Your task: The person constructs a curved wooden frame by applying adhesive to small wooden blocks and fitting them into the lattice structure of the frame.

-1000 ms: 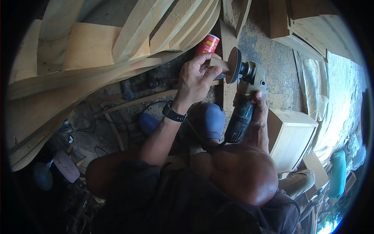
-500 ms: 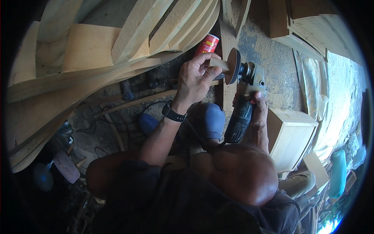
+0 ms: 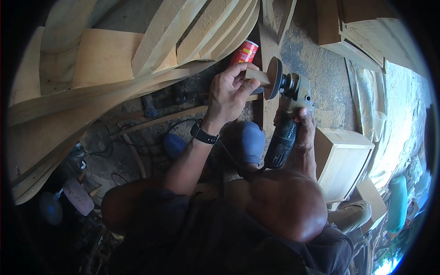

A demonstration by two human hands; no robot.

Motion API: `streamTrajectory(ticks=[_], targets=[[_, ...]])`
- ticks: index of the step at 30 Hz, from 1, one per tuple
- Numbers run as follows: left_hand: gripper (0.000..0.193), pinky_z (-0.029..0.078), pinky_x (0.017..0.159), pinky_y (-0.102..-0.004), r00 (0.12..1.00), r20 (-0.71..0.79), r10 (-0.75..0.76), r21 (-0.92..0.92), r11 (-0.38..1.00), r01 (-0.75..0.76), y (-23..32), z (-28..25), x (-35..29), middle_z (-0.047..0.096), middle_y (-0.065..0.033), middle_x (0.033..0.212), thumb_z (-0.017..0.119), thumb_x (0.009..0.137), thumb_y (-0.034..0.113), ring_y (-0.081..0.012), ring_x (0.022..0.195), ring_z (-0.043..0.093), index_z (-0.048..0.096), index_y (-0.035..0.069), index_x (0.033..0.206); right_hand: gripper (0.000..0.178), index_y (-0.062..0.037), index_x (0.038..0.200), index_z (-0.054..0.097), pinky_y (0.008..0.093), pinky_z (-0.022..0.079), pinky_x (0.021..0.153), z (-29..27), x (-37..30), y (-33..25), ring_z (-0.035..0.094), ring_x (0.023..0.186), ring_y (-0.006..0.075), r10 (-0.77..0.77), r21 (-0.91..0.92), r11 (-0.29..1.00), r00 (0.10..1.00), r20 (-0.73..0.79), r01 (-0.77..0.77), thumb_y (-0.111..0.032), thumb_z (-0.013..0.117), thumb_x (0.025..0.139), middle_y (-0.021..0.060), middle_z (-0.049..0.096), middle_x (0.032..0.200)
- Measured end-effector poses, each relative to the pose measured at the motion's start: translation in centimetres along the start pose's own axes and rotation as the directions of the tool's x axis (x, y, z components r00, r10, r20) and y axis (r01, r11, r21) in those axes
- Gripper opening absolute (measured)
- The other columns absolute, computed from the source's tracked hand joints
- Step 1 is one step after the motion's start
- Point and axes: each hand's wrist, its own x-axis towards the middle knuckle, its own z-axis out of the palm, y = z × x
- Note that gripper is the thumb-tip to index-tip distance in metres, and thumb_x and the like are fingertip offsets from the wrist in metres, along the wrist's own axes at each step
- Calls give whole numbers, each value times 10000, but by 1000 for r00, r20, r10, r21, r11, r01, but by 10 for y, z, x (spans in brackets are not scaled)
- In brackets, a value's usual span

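Note:
Between the thumb and fingers of my left hand (image 3: 229, 94) is a small wooden block (image 3: 257, 76). Its right end meets the face of a round sanding disc (image 3: 273, 78). That disc is mounted on an angle grinder (image 3: 285, 133) with a dark body and a metal head. My right hand (image 3: 306, 130) grips the grinder by its body, thumb on the near right side; most of its fingers are hidden behind the tool. The grinder stands tilted upright, its rear end just above my lap.
Curved wooden ribs (image 3: 160, 34) of a large frame reach over the left side. A red can (image 3: 244, 52) stands behind my left hand. Right of the grinder are a pale wooden box (image 3: 346, 160) and plastic sheeting (image 3: 394, 110). A cable and wood strips (image 3: 160, 120) lie on the floor.
Almost nothing differs. The wooden block and the disc stay together in the same place, and both hands keep their hold.

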Motion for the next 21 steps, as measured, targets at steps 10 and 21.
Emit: streamTrajectory(ticks=[10,21], targets=[[394,479,926,-285,1000,-20,2,22,1000,-2,5,4,-1,664,-111,1075,693,932,219,-140,1019,616,569,-47,1195,689,2,1258,420,340,570,583,-7,1,-1,661,663,231,27,26,999,998,58,-29,-480,680,840,165,631,860],[396,481,919,-282,1000,-3,2,-25,1000,-2,-3,4,-1,664,-118,1070,689,936,239,-137,1006,617,570,-43,1188,708,24,1206,485,325,560,569,-3,0,-3,661,653,224,23,-17,1000,999,26,-22,-542,676,825,160,642,846]])
